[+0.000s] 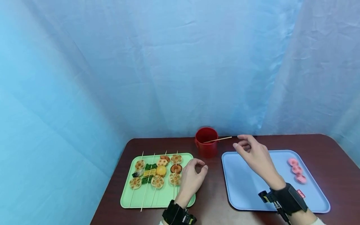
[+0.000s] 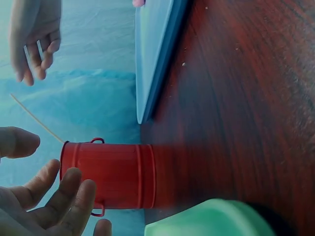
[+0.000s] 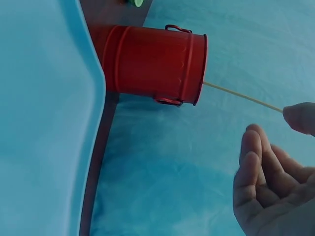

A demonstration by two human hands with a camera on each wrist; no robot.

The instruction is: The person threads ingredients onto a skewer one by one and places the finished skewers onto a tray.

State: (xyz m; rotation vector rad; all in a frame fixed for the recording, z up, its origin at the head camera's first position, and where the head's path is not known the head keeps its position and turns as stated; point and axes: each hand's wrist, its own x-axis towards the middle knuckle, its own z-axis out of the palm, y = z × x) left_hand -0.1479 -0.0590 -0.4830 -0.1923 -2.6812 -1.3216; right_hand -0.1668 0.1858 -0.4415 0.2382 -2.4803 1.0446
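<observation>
A thin wooden stick leans out over the right rim of a small red metal bucket at the back of the table. My right hand hovers just right of the stick's outer end, thumb and fingers spread apart. In the right wrist view the thumb overlaps the stick's tip, while the other fingers stand away from it. My left hand is above the right edge of the green tray, its fingers loosely bent with nothing between them. The stick's lower end is hidden inside the bucket in both wrist views.
Several food skewers with lotus root slices and other pieces lie on the green tray, one stick end reaching past its front rim. On the right, a blue tray bears a row of pink pieces. Blue curtain hangs behind the table.
</observation>
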